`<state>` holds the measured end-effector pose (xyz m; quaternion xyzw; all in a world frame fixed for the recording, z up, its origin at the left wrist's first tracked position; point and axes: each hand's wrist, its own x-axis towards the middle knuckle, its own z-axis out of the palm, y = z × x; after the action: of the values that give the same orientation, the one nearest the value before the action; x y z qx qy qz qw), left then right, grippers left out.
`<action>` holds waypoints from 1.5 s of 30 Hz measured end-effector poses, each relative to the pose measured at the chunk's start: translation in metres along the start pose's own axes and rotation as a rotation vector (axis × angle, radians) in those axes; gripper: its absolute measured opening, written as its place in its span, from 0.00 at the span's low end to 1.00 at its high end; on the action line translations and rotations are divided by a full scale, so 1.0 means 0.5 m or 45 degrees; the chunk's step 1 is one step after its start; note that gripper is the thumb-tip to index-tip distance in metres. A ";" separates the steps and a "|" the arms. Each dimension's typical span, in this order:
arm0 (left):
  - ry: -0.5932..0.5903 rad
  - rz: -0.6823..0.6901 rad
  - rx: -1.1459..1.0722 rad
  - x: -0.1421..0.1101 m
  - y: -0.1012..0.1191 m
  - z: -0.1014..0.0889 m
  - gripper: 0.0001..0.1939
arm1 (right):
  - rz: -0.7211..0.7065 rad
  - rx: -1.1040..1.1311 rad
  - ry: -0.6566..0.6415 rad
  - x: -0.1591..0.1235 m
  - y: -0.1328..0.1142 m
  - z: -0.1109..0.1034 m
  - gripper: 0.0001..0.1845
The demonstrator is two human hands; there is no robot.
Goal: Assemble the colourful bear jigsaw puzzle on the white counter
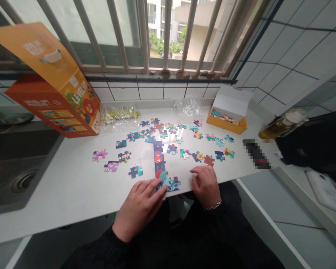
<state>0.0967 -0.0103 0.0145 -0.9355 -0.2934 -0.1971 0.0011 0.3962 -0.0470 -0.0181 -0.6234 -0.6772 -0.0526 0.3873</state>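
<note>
My left hand (138, 209) lies at the table's front edge, its fingertips against the lower end of a long assembled strip of jigsaw pieces (159, 160). My right hand (205, 186) rests on the white counter (72, 194) with curled fingers and holds nothing visible. A loose brown jigsaw piece (209, 160) lies just beyond it, and a teal piece (173, 184) lies between my hands. Several colourful loose jigsaw pieces (168, 136) are scattered across the counter beyond the strip.
A large orange puzzle box (52, 86) leans at the back left beside a metal sink (22, 179). Clear plastic bags (187, 108) lie along the back. An open orange box (226, 121) holds pieces. A glass bottle (280, 129) and a dark bag (313, 144) stand right.
</note>
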 end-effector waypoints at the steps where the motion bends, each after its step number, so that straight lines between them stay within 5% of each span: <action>1: 0.001 0.002 0.000 -0.001 -0.001 0.000 0.19 | 0.063 -0.056 0.031 0.003 0.015 -0.008 0.14; 4: 0.017 0.008 -0.012 -0.003 -0.003 0.003 0.19 | 0.257 -0.215 0.081 0.012 0.063 -0.032 0.12; 8: 0.048 0.028 -0.037 -0.006 -0.006 0.007 0.18 | 0.403 -0.260 0.013 0.019 0.108 -0.052 0.24; 18: 0.073 0.030 -0.077 -0.003 -0.006 0.011 0.16 | 0.462 -0.103 -0.148 0.027 0.154 -0.076 0.29; 32: 0.090 0.033 -0.065 0.001 -0.003 0.006 0.16 | 0.399 0.079 -0.059 0.021 0.127 -0.083 0.24; 37: 0.064 0.026 -0.077 -0.002 -0.004 0.010 0.16 | 0.132 0.329 -0.207 0.049 0.069 -0.065 0.21; 45: 0.042 0.013 -0.076 -0.001 -0.003 0.009 0.17 | -0.137 0.596 -0.474 0.093 -0.019 0.026 0.19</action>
<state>0.0974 -0.0090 0.0098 -0.9332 -0.2826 -0.2209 -0.0209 0.3852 -0.0046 0.0042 -0.4794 -0.7624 0.1995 0.3861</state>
